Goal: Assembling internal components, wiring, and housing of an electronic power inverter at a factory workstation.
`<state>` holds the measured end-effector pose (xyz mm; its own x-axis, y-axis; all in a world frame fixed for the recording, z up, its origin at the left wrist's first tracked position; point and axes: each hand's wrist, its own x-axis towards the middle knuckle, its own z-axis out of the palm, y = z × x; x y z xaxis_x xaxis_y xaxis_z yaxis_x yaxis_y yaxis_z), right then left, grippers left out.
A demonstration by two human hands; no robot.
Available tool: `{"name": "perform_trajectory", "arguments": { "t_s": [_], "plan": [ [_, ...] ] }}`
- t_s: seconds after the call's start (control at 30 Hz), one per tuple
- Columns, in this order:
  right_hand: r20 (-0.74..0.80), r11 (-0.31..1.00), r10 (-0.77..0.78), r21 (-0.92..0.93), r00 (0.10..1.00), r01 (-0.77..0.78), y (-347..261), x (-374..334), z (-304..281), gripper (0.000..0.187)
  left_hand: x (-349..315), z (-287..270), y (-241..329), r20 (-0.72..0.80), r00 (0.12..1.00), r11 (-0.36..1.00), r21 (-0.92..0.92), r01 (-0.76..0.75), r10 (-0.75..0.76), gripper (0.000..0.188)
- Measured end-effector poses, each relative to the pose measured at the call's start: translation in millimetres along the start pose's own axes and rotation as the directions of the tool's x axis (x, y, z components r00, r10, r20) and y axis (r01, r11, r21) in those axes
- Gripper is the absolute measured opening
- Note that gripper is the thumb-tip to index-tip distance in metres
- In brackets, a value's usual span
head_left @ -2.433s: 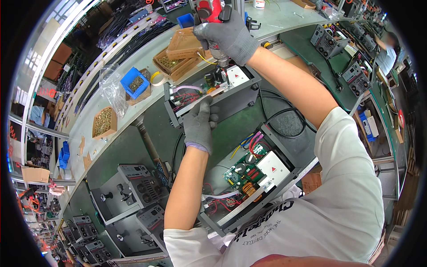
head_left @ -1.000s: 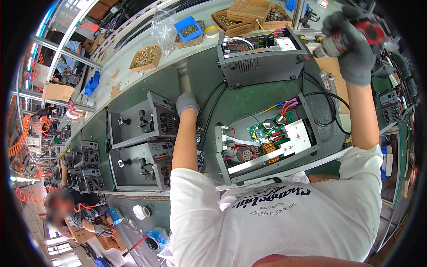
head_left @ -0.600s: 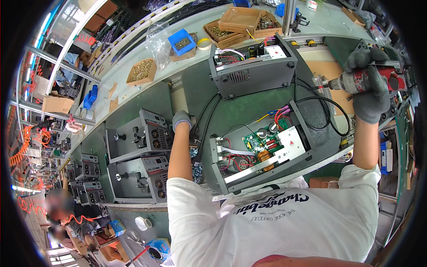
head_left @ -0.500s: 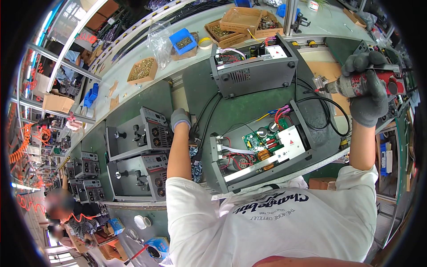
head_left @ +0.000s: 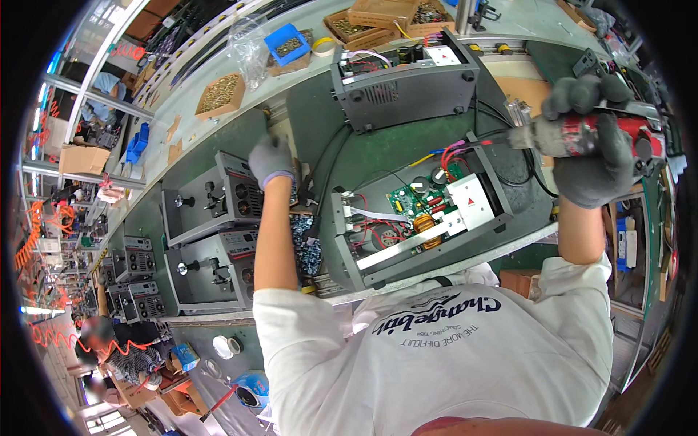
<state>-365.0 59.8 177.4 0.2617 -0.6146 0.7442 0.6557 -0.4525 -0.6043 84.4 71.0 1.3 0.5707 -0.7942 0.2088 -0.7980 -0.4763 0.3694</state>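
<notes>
Left hand (head_left: 270,161), grey-gloved, fingers curled, resting on corner of grey closed unit (head_left: 218,195); grasp undeterminable. Centre: open chassis (head_left: 418,218) on green bench (head_left: 313,123), green circuit board (head_left: 407,198) exposed; second chassis (head_left: 403,83) beyond. Right hand (head_left: 592,145), gloved, clenched round red power screwdriver (head_left: 574,134), raised just right of open chassis.

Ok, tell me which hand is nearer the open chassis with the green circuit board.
Right. The right hand, gripping a red power screwdriver, hovers just beyond the open chassis's far right corner. The left hand is farther off to its left, by the grey front panels.
</notes>
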Motion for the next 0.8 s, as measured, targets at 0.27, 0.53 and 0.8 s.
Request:
{"name": "perform_trajectory", "arguments": {
  "t_s": [0.27, 0.53, 0.8],
  "plan": [
    [-0.339, 0.976, 0.215, 0.098, 0.916, -0.193, 68.2, -16.2, 81.8, 0.031, -128.4, -139.9, 178.8, 0.208, 0.587, 0.470, -0.816, -0.337, 0.782, 0.094],
    [0.544, 0.658, 0.420, -0.734, 0.726, 0.169, 13.5, 6.9, 64.8, 0.041, -159.4, -152.6, 140.1, 0.099, 0.857, 0.760, -0.521, -0.389, 0.506, 0.043],
    [0.484, 0.528, 0.841, -0.833, 0.243, -0.168, 52.1, 12.4, 53.9, 0.055, -180.7, -142.7, 129.9, -0.054, 0.669, 0.671, 0.104, -0.734, 0.741, 0.057]
  ]
}}
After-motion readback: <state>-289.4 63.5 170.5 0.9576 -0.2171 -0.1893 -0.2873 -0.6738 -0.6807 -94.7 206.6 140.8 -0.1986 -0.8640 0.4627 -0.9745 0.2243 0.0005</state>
